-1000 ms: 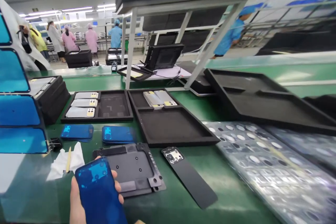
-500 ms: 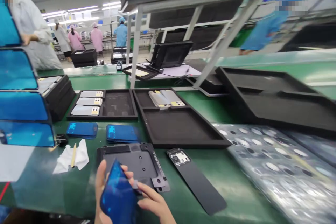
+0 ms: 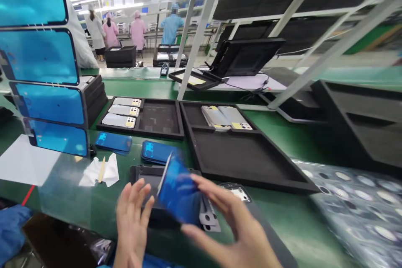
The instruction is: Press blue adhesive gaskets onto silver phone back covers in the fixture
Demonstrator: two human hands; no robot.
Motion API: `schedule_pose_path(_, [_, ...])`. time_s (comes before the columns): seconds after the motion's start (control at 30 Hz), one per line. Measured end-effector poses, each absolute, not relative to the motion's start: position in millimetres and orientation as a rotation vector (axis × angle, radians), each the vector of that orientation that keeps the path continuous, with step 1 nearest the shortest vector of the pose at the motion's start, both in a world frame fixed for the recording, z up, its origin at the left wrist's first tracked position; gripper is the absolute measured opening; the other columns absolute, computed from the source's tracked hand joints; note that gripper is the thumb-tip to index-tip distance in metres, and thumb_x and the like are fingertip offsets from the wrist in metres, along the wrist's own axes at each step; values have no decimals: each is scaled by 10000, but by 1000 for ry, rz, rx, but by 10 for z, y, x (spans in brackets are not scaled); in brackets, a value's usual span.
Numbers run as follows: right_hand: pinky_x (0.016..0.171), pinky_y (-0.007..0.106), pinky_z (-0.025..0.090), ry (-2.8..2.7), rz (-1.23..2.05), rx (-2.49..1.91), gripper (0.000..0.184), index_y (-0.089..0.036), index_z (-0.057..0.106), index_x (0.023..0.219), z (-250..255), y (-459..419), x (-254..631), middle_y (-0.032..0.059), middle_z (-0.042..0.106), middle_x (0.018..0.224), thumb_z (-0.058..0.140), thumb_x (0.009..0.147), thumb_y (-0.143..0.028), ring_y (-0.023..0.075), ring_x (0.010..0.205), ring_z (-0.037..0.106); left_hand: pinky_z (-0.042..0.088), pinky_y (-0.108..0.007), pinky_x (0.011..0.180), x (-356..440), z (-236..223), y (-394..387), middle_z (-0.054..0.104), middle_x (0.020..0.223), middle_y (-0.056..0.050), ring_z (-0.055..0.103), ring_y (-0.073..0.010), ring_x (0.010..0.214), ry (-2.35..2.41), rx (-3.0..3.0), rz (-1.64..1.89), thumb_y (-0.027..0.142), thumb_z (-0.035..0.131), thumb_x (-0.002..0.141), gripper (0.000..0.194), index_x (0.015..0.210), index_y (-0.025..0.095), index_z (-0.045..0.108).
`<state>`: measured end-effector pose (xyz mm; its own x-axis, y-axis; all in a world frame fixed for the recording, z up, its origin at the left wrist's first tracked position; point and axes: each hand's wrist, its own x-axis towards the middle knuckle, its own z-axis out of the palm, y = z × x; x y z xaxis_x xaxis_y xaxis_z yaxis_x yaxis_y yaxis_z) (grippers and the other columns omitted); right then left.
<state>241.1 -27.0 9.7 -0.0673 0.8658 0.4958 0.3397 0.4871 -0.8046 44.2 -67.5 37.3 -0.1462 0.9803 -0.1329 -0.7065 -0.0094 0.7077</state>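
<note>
A glossy blue phone-shaped panel, blurred by motion, is tilted above the dark work fixture. My right hand grips it by its right side, thumb low and fingers high. Just left of the panel, my left hand has its fingers stretched apart and holds nothing. Behind the hands lie two small stacks of similar blue panels, a left stack and a right stack. A dark grey phone back panel lies partly hidden behind my right hand.
Black trays hold phone backs: a left tray and a larger right tray. White tissue with a small stick lies at left. Hanging blue sheets stand beyond it. Clear plastic blister sheets lie at right. Rack posts rise behind.
The blue panel has moved up and right in my right hand. My left hand has let go of it and spread its fingers. The camera view has turned left.
</note>
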Motion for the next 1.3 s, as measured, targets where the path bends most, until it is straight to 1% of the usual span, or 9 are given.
schedule_pose_path(0.1, [1027, 408, 580, -1643, 462, -1212, 574, -228, 585, 1302, 175, 257, 2743, 133, 708, 1275, 799, 828, -470, 285, 1136, 717, 439, -373, 1145, 417, 410, -666, 634, 1418, -78, 515, -328, 1388, 967, 668, 1733, 585, 860, 697, 641, 1253, 305, 705])
schedule_pose_path(0.2, [991, 480, 574, -1794, 507, -1333, 576, -209, 563, 1295, 143, 804, 2865, 142, 707, 1239, 805, 813, -414, 316, 1102, 708, 496, -327, 1071, 346, 418, -633, 706, 1283, -79, 616, -284, 1245, 1115, 700, 1768, 510, 813, 787, 451, 1155, 257, 751])
schedule_pose_path(0.43, [859, 362, 578, -2088, 717, -1299, 485, -210, 662, 1160, -59, 1494, 2596, 53, 752, 1098, 836, 711, -154, 233, 947, 720, 546, -294, 1016, -50, 323, -611, 751, 1178, -75, 690, -245, 1124, 1216, 791, 1796, 371, 801, 827, 320, 1108, 221, 764])
schedule_pose_path(0.53, [945, 412, 561, -2175, 808, -1290, 330, -175, 690, 1065, -194, 1611, 2570, 65, 741, 1156, 819, 762, -155, 227, 1027, 708, 582, -280, 977, -217, 311, -588, 778, 1098, -85, 726, -230, 1055, 1238, 815, 1835, 343, 817, 817, 288, 1066, 203, 781])
schedule_pose_path(0.67, [1068, 512, 505, -2259, 917, -1310, 245, -164, 713, 994, -413, 1691, 2608, 97, 724, 1255, 821, 784, -230, 273, 1185, 674, 615, -220, 888, -351, 306, -549, 794, 978, -72, 761, -188, 930, 1291, 919, 1916, 392, 780, 854, 246, 1012, 205, 795])
schedule_pose_path(0.8, [1105, 473, 502, -2280, 950, -1351, 275, -219, 741, 972, -573, 1716, 2653, 109, 735, 1286, 773, 718, -317, 329, 1226, 678, 601, -208, 917, -468, 258, -557, 783, 985, -46, 753, -158, 945, 1322, 1015, 1910, 375, 700, 925, 207, 1062, 244, 782])
schedule_pose_path(1.03, [1098, 548, 506, -2244, 817, -1364, 498, -237, 747, 1046, -485, 1572, 2813, 146, 702, 1341, 591, 786, -633, 396, 1228, 672, 578, -221, 935, -648, 169, -669, 752, 970, -52, 716, -162, 956, 1482, 996, 1989, 382, 686, 936, 208, 1029, 221, 778])
schedule_pose_path(1.17, [951, 483, 624, -2176, 649, -1292, 593, -263, 766, 1030, -362, 1296, 2904, 106, 754, 1249, 556, 811, -772, 375, 1128, 730, 557, -240, 937, -770, 185, -639, 732, 1059, -56, 686, -172, 1022, 1596, 988, 2146, 384, 693, 929, 198, 1031, 228, 760])
schedule_pose_path(1.3, [741, 339, 686, -2192, 525, -1179, 499, -282, 766, 1072, -304, 920, 3025, 78, 760, 1242, 590, 869, -703, 335, 1090, 753, 499, -265, 1003, -1072, 288, -460, 684, 1203, -63, 619, -191, 1188, 1759, 1040, 2380, 382, 702, 911, 208, 1052, 230, 720])
